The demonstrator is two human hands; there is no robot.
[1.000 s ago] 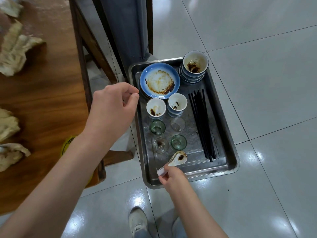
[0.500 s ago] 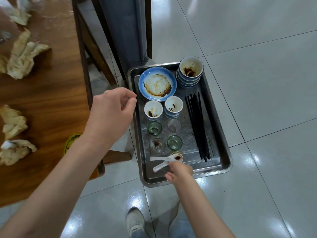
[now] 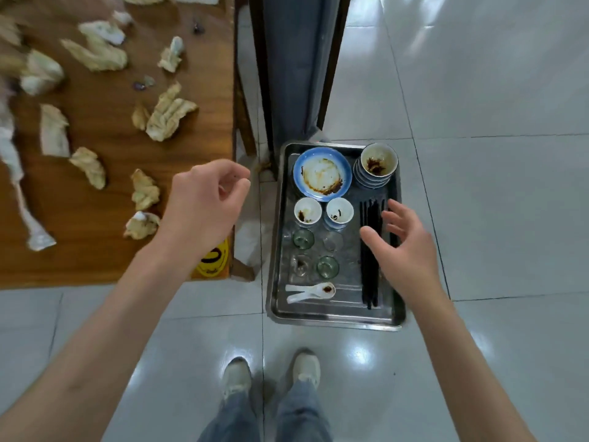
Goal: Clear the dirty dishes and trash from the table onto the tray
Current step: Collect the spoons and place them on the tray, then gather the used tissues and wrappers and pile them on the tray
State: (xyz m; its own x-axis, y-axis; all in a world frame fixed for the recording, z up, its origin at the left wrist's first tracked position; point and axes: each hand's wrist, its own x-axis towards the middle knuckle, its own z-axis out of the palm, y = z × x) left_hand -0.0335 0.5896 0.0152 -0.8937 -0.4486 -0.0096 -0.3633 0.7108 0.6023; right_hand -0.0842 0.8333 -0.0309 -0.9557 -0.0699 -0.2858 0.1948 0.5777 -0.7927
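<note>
Right hand (image 3: pixel 403 247) spread, empty, above chopsticks (image 3: pixel 369 250) on tray (image 3: pixel 334 317). Left hand (image 3: pixel 204 202) loosely curled, empty, left of tray. Crumpled napkins (image 3: pixel 169 113) on table (image 3: pixel 95 256) left of tray.

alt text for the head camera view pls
A metal tray on the tiled floor holds a dirty blue plate, cups, glasses, white spoons and black chopsticks. The open right hand hovers above; the empty left hand is by a wooden table strewn with crumpled napkins.
</note>
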